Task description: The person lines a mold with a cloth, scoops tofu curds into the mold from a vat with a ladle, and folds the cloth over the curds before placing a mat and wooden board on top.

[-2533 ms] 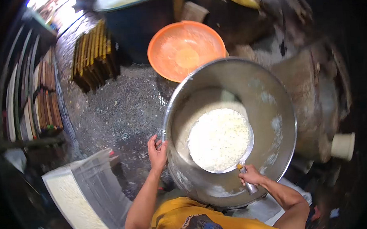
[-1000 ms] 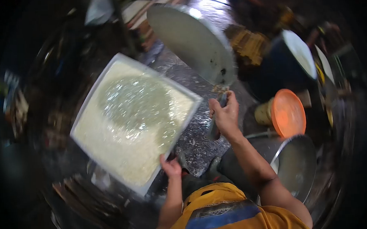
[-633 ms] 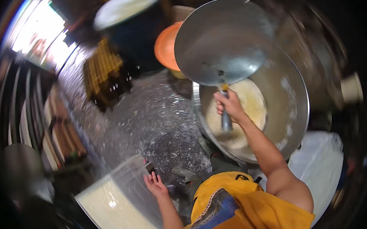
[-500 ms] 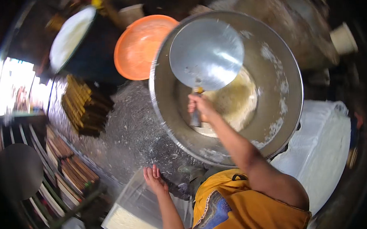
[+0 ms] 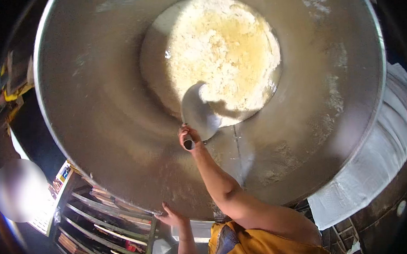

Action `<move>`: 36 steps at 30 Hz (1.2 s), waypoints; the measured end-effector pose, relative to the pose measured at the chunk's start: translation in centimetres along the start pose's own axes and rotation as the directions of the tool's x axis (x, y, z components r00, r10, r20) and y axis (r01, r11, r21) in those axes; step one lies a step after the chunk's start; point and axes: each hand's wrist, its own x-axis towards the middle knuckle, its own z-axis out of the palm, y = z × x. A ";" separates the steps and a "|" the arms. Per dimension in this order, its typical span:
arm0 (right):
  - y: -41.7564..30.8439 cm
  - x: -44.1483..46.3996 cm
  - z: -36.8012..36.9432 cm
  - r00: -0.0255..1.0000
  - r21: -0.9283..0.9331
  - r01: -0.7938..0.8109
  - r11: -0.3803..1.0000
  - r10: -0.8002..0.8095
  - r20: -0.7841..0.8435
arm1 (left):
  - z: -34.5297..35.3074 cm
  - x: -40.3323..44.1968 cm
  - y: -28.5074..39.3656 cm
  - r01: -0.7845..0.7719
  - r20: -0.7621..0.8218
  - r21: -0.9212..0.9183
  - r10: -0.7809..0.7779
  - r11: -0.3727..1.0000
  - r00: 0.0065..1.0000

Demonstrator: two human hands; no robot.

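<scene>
A deep, wide metal vat (image 5: 118, 144) fills most of the view. Pale yellow, lumpy curd (image 5: 223, 49) lies at its bottom in some liquid. My right hand (image 5: 190, 135) is wrapped round the tubular handle of a large round metal scoop (image 5: 198, 111). The scoop is tilted inside the vat, its far edge over or in the curd; whether it touches is unclear. My left hand (image 5: 173, 217) is at the vat's near rim, fingers apart and seemingly touching the edge, with nothing held.
Slatted wooden racks (image 5: 103, 231) stand at the lower left. A white cloth-like covering (image 5: 360, 174) drapes something right of the vat. Part of a pale container (image 5: 196, 231) shows below the near rim. A dark vessel (image 5: 35, 130) is at the left.
My right hand has lowered the scoop from above the vat down into it and tilted it. My left hand has moved from above the pale container to the vat's rim. The view is closer over the vat.
</scene>
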 end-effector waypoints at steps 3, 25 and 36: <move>-7.3 -1.9 -0.6 0.983 0.080 0.173 0.982 -0.166 -0.081 | -0.3 0.1 -1.3 0.069 -0.161 0.224 -0.033 0.972 0.986; 1.8 -14.7 28.2 0.507 -0.868 0.255 -0.427 -0.705 0.496 | -0.6 0.3 -0.6 -0.167 -0.048 0.029 0.168 0.986 0.985; 29.1 -23.6 21.0 0.899 -0.290 -0.108 -0.951 -0.218 0.380 | -5.0 1.5 -6.3 0.148 0.281 -0.827 0.171 0.542 0.944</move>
